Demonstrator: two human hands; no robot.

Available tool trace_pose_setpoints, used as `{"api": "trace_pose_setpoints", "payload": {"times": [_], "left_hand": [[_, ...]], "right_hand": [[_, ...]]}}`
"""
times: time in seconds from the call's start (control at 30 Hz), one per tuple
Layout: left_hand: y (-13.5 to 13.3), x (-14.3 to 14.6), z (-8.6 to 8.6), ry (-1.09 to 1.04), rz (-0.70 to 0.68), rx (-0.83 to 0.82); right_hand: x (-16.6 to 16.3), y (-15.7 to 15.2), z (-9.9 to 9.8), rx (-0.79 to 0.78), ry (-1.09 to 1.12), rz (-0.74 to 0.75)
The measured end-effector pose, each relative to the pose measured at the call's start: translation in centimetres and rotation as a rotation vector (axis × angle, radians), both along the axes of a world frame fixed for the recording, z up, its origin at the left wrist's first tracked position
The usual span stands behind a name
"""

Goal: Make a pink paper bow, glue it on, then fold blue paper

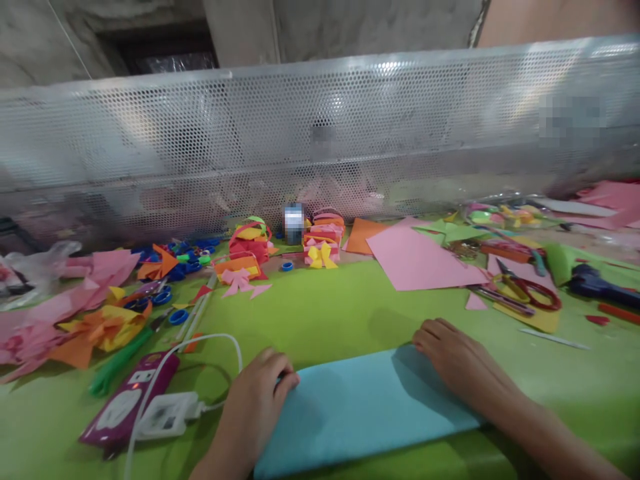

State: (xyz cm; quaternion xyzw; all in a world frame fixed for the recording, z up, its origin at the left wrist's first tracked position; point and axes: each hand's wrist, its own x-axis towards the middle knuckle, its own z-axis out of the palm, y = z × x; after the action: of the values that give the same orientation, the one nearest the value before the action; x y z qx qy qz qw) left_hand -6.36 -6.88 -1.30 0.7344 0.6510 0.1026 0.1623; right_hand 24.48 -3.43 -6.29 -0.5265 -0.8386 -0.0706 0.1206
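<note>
A light-blue folded sheet [370, 407], paper or felt by its look, lies on the green tabletop as a long flat strip in front of me. My left hand [263, 393] is closed at its upper left corner, with thumb and curled fingers against the edge. At the far right end of the top edge, my right hand [445, 350] bends its fingers over the sheet and grips the border. The fingertips of that hand are partly hidden. Between the two hands the sheet looks smooth and taut.
A purple power strip [133, 400] with a white charger [167, 415] and cable stands left. Scissors [530, 293], a blue glue gun [603, 283] and pink sheets [425, 257] lie right. Small paper bags [323, 247] stand before a perforated metal panel [320, 133].
</note>
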Motion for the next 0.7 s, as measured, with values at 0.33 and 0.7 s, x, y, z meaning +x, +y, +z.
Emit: {"api": "trace_pose_setpoints", "payload": {"times": [0.33,0.7], "left_hand": [[0.8,2.1,2.6,0.300,-0.083,-0.040],[0.7,5.5,3.5,0.406,-0.169,-0.120]], "right_hand": [[-0.7,-0.2,0.2,0.134,-0.064,0.048],[-1.4,0.0,0.6,0.178,-0.116,0.025]]}}
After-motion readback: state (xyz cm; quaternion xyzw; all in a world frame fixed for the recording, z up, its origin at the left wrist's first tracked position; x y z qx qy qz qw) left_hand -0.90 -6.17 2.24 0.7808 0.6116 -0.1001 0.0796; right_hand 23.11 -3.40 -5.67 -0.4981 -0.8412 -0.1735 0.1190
